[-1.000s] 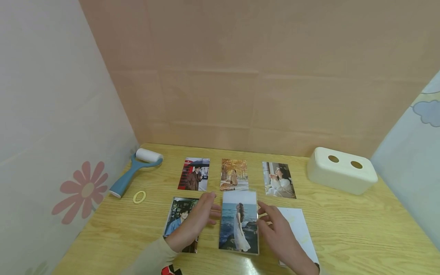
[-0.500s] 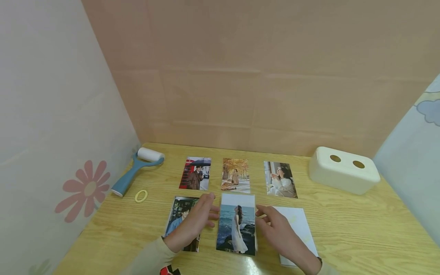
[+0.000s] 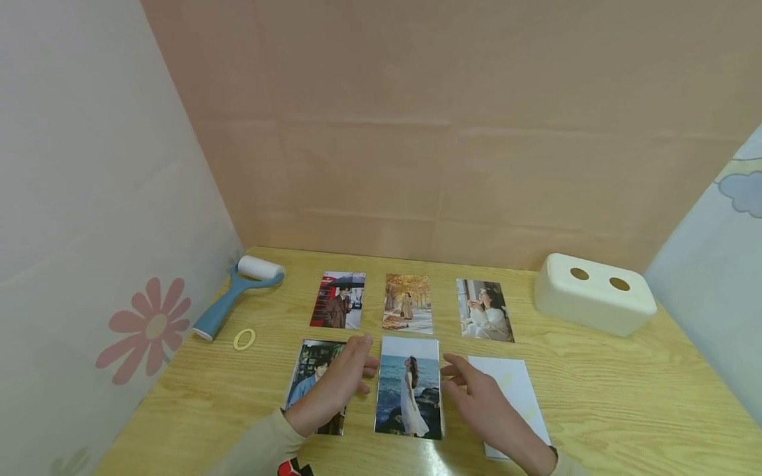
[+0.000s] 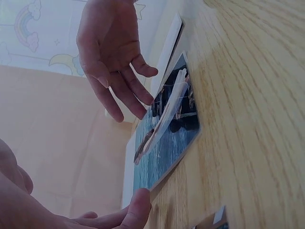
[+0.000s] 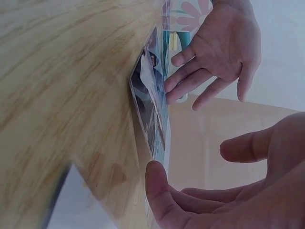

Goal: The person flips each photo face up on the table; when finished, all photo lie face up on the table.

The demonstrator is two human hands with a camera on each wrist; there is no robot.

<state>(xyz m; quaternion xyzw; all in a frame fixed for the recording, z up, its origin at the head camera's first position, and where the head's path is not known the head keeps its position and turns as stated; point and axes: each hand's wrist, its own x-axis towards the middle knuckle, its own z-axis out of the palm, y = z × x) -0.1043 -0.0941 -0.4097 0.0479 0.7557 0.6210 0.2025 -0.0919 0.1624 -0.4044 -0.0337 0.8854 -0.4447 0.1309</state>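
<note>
Your left hand [image 3: 336,390] and right hand [image 3: 483,410] sit on either side of the seaside photo [image 3: 409,395], which lies flat on the wooden worktop [image 3: 625,396] in the near row, right in front of you. Both hands are apart with fingers straight and relaxed, gripping nothing. Your left fingertips [image 3: 370,370] rest at the photo's left edge, and your right fingertips [image 3: 448,378] meet its right edge; in the left wrist view your left thumb [image 4: 139,205] touches the photo's [image 4: 167,129] near corner, while in the right wrist view your right thumb [image 5: 159,183] sits at the edge of the print [image 5: 150,107].

Your left palm partly covers the shop-front photo [image 3: 311,377] lying just left of the seaside one. Under your right hand lies a white face-down sheet [image 3: 514,390], just to the right. The far row holds three prints: the red phone-booth photo [image 3: 337,300], the autumn-trees photo [image 3: 407,303] and the window portrait [image 3: 483,309]. A blue-handled lint roller [image 3: 233,294] and a yellow ring [image 3: 244,339] lie at the left, near the flower-printed wall, and a white two-hole box [image 3: 592,302] stands at the far right.
</note>
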